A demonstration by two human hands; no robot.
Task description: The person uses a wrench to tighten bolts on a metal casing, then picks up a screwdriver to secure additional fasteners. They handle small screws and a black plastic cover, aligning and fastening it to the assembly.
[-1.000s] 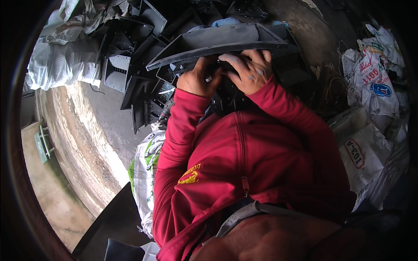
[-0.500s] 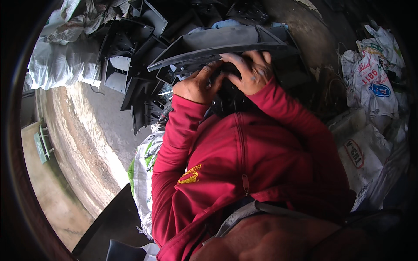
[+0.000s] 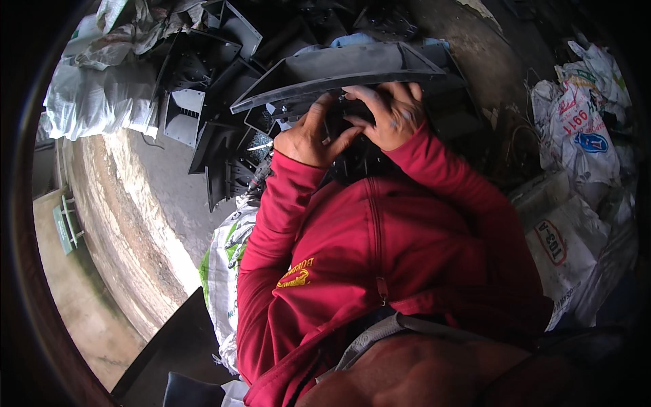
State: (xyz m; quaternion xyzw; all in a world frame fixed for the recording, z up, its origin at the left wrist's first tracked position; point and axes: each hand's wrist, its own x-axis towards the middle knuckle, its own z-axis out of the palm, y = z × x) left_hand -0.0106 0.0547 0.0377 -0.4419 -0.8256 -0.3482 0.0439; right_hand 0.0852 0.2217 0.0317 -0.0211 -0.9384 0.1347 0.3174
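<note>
A wide black tray-shaped housing (image 3: 339, 62) with sloping sides lies across the upper middle. Just below its near rim, both hands are bent about a dark part whose shape I cannot make out. My left hand (image 3: 305, 141) has its forefinger raised toward the rim's underside and its thumb pointing right. My right hand (image 3: 392, 119) curves its forefinger and thumb toward the left hand, its other fingers bent near the rim. A small shiny spot shows by the right forefinger; what it is cannot be told. Some fingertips are lost in shadow.
Several similar black housings (image 3: 234, 30) are piled at the upper left, beside clear plastic sheeting (image 3: 102, 98). A power tool (image 3: 260, 173) seems to stand left of my left forearm. White printed sacks (image 3: 576, 129) lie at the right; another sack (image 3: 225, 271) touches my left side.
My left thumb has swung away from its forefinger, and that forefinger is straighter. The hands have parted slightly, showing more of the dark gap between them. The housing has hardly moved.
</note>
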